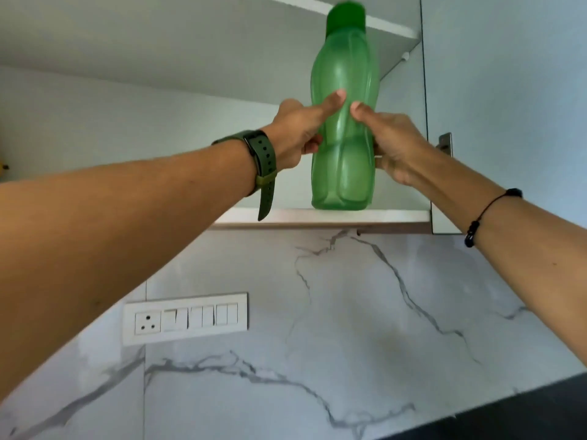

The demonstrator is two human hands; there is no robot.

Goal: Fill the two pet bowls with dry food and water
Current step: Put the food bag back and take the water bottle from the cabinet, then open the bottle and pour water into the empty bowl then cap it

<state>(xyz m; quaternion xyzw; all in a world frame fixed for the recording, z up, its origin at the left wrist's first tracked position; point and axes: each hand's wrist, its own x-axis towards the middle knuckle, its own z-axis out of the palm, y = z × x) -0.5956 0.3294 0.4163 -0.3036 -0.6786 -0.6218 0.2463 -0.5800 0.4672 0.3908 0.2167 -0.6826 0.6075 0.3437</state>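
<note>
Marble wall below, an open cabinet shelf (pixel 397 214) carries a green bottle (pixel 344 122); left hand (pixel 295 134) and right hand (pixel 394 144) each close a grip on its sides.

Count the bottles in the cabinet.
1. A green bottle stands at the front edge of the lower shelf, with the left hand and right hand on it. Others may be hidden deeper inside.

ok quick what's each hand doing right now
Left hand: closed around the green bottle at its waist.
Right hand: closed on the same bottle from the other side.
</note>
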